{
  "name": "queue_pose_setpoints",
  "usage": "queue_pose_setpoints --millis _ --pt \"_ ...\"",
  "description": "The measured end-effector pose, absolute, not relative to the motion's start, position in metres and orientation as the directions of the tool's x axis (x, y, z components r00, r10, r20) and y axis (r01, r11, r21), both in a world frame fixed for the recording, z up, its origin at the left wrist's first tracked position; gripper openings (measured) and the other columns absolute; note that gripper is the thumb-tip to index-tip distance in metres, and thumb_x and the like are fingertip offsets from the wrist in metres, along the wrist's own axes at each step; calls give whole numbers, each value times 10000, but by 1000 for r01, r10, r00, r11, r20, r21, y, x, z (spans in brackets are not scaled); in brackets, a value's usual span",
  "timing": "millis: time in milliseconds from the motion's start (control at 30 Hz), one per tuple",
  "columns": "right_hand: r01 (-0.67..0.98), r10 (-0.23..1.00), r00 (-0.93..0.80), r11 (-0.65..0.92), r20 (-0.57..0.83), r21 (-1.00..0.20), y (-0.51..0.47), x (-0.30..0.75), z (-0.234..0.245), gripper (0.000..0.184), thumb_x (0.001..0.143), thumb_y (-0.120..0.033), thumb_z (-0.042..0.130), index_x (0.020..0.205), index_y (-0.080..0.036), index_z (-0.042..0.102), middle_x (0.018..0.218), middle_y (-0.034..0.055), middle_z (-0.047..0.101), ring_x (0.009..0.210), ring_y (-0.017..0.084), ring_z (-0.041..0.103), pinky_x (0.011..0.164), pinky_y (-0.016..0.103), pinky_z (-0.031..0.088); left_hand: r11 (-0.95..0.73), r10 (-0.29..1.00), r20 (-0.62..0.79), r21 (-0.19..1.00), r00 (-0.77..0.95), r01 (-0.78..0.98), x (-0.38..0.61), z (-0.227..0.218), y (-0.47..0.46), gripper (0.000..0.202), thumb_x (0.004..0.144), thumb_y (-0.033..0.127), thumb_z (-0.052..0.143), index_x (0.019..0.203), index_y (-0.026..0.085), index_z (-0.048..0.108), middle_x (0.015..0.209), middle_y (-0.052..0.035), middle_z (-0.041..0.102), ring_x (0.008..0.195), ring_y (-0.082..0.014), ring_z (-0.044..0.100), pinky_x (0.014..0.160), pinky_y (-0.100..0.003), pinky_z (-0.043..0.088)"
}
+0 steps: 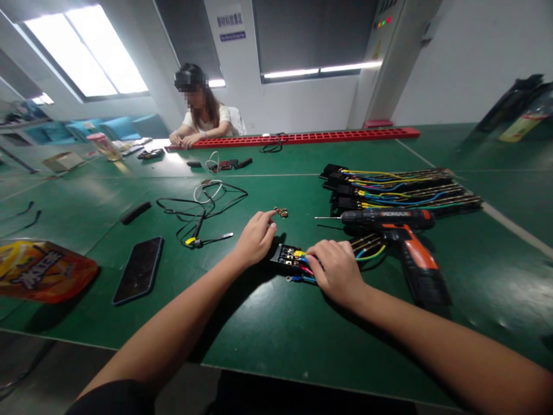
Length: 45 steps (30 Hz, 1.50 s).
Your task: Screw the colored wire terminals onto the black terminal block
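My left hand [256, 237] hovers over the green table [276, 340], forefinger stretched toward a small pile of brass screws [281, 212], the other fingers curled. My right hand [336, 271] rests curled on the coloured wires of a black terminal block [286, 256], pressing them where they meet the block. Yellow, red and blue wire ends [299, 279] stick out beside my fingers. Just right of that hand lies an orange and black cordless screwdriver [395, 230], its bit pointing left.
A stack of wired black strips [401, 190] lies behind the screwdriver. A phone [139, 269], a snack bag [41, 271] and tangled black cables [203, 210] lie at the left. Another person [199, 112] sits at the far side by a long red rail [302, 138].
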State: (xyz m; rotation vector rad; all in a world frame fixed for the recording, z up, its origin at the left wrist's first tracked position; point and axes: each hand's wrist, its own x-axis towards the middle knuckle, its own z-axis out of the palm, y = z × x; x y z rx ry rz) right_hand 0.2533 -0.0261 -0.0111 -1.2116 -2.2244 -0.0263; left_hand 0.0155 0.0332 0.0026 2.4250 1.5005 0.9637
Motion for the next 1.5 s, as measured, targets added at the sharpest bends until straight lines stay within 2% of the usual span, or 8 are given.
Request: queue_pose_setpoints --millis 67,167,267,433,533,933,1100,1500 --pt "771 759 -404 583 510 -257 -26 254 -12 211 995 -278 517 869 -181 655 857 32 653 824 159 481 791 341 228 -370 897 366 312 249 875 12 -1 45 422 1028 302 341 1356 125 539 1114 -121 644 1062 -222 606 996 -389 495" --pt "771 758 -403 583 513 -257 -25 254 -13 200 991 -279 525 877 -180 657 866 33 657 830 160 483 792 340 228 -314 930 275 252 244 915 5 -7 65 452 976 290 456 1381 109 539 1061 -119 672 1020 -235 635 984 -390 508" --pt "772 761 -406 582 505 -256 -25 255 -13 207 994 -282 519 877 -181 658 869 32 656 832 160 486 792 339 227 -278 950 196 182 243 943 0 -8 84 518 966 259 456 1461 112 493 1171 -158 673 1091 -254 643 1001 -376 496" --pt "773 764 -408 581 500 -256 -26 255 -13 220 997 -284 510 871 -179 656 863 36 647 834 162 487 784 338 224 -242 969 70 87 237 966 2 -1 106 549 970 261 435 1517 291 463 1172 -120 703 1061 -265 680 945 -358 510" --pt "773 760 -413 584 502 -250 -26 255 -13 217 995 -279 513 868 -177 657 857 38 646 827 159 482 782 338 224 -214 977 29 45 213 976 7 1 114 579 954 263 450 1527 346 447 1192 -128 688 1013 -275 699 902 -359 524" --pt "771 752 -420 591 508 -238 -25 256 -15 221 999 -291 509 874 -182 655 863 35 646 832 164 491 777 339 232 -193 980 36 -38 194 981 7 7 109 493 976 279 418 1433 382 571 1179 -115 686 1000 -276 694 841 -357 532" --pt "768 752 -424 594 505 -239 -25 255 -15 234 1005 -293 498 880 -176 658 870 44 647 844 164 496 786 337 236 -204 976 71 -55 208 977 4 14 91 400 993 368 414 1222 331 740 1091 -104 668 989 -282 684 816 -354 523" --pt "770 751 -428 594 504 -232 -26 253 -15 202 989 -284 530 883 -188 672 872 35 639 847 164 500 774 330 235 -184 978 100 20 181 983 -1 14 61 301 952 344 518 1027 262 798 1120 -88 668 1056 -260 641 859 -331 508"
